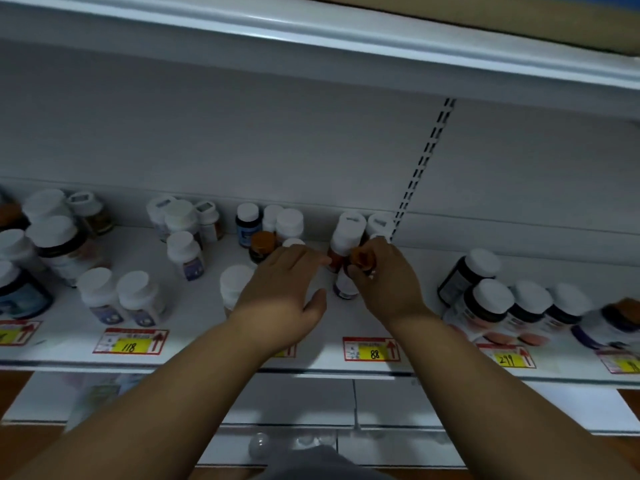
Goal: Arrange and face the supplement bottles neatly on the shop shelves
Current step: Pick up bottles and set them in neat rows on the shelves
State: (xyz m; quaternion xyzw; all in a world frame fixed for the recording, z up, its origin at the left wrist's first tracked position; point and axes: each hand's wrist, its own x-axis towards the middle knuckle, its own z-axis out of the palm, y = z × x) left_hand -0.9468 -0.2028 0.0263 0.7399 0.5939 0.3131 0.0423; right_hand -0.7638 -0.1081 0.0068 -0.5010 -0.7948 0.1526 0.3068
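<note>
Supplement bottles with white caps stand in loose groups along a white shelf (pixel 194 341). My right hand (pixel 384 282) grips the orange cap of a small bottle (pixel 344 284) near the shelf's middle. Just behind it stands a taller white-capped bottle (pixel 348 233). My left hand (pixel 287 289) hovers flat, fingers extended toward that pair, over a white-capped bottle (pixel 233 282) and in front of an orange-capped jar (pixel 262 245). The left fingertips reach close to the taller bottle; I cannot tell whether they touch it.
More bottles crowd the left end (pixel 52 244) and the right end (pixel 498 303) of the shelf. Price tags reading 118 (pixel 130 342), 88 (pixel 372 349) and 299 (pixel 509 356) line the front edge. A slotted upright (pixel 420 168) splits the back wall. Another shelf (pixel 311 22) hangs overhead.
</note>
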